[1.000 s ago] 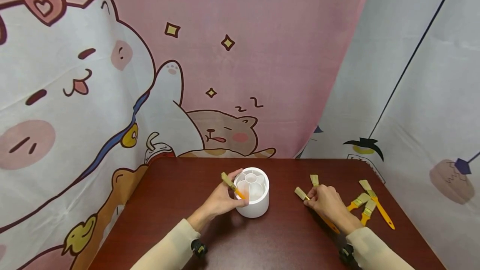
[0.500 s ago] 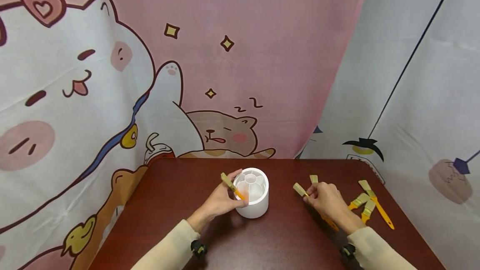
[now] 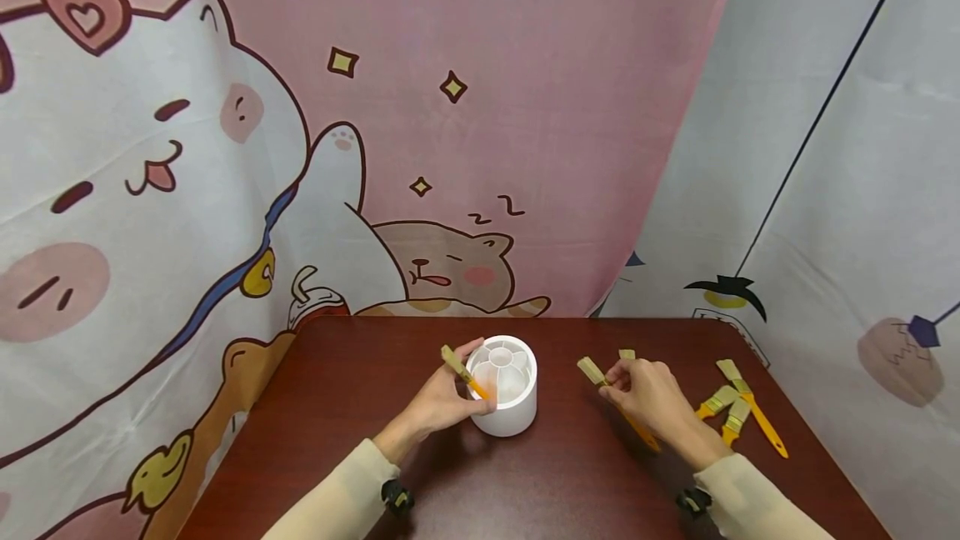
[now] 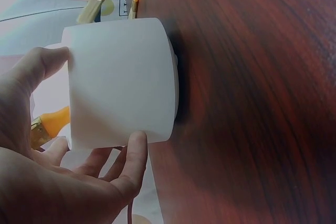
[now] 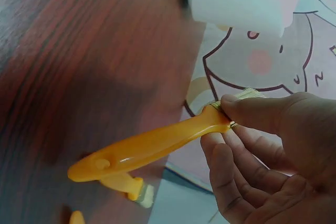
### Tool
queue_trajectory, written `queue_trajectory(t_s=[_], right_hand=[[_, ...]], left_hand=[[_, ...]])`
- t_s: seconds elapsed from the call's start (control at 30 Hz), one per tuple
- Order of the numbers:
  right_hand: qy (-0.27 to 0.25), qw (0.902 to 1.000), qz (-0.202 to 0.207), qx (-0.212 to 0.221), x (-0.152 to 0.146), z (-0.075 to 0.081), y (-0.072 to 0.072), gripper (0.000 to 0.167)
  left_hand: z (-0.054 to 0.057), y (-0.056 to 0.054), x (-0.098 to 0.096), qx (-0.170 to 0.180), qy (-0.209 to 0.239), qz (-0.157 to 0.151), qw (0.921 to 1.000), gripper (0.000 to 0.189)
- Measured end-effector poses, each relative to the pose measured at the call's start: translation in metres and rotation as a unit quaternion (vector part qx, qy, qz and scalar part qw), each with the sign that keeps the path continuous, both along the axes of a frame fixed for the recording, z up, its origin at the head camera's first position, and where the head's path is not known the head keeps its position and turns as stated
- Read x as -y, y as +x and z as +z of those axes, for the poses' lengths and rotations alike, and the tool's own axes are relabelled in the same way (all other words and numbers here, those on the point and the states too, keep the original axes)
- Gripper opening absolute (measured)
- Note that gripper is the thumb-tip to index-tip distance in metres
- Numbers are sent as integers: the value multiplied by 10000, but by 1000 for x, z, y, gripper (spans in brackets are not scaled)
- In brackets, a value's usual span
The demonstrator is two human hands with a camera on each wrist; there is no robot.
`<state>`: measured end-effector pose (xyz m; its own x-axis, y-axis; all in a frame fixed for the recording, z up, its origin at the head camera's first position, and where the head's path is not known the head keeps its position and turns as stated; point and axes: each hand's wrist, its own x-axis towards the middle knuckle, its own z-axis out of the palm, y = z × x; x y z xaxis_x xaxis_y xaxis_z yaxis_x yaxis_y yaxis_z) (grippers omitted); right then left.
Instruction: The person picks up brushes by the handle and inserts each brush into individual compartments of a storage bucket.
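Observation:
My left hand [image 3: 438, 398] grips the side of a round white brush holder [image 3: 517, 417], its top divided into compartments. One paintbrush [image 3: 456, 362] with an orange handle leans in the holder, bristles up, towards the left hand. In the right wrist view, the thumb and fingers of my right hand [image 5: 262, 150] pinch another paintbrush [image 5: 152, 141] near its ferrule. Its bristles point away to the left in the head view, while the orange handle slants back towards me.
Behind the right hand a paintbrush [image 3: 627, 354] shows only its bristles. Further right lie several more: one long brush [image 3: 761, 419] and two shorter-looking ones, a brush [image 3: 718, 400] and a brush [image 3: 737, 421]. All are on the dark red-brown table [image 3: 570, 482], before a printed curtain [image 3: 555, 107].
My right hand has shifted slightly left, carrying the pinched paintbrush with it. The left hand and the holder have stayed in place.

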<state>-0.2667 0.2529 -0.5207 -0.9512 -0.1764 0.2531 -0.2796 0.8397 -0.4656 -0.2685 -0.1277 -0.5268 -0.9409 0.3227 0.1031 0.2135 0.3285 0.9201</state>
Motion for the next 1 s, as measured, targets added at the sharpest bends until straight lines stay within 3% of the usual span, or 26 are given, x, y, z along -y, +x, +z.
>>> queue_trajectory(t_s=[1.0], right_hand=[[-444,9947,432,-823,34,48,22,17]], left_hand=[[0,-2,1,63,-32,-24,10000,108]])
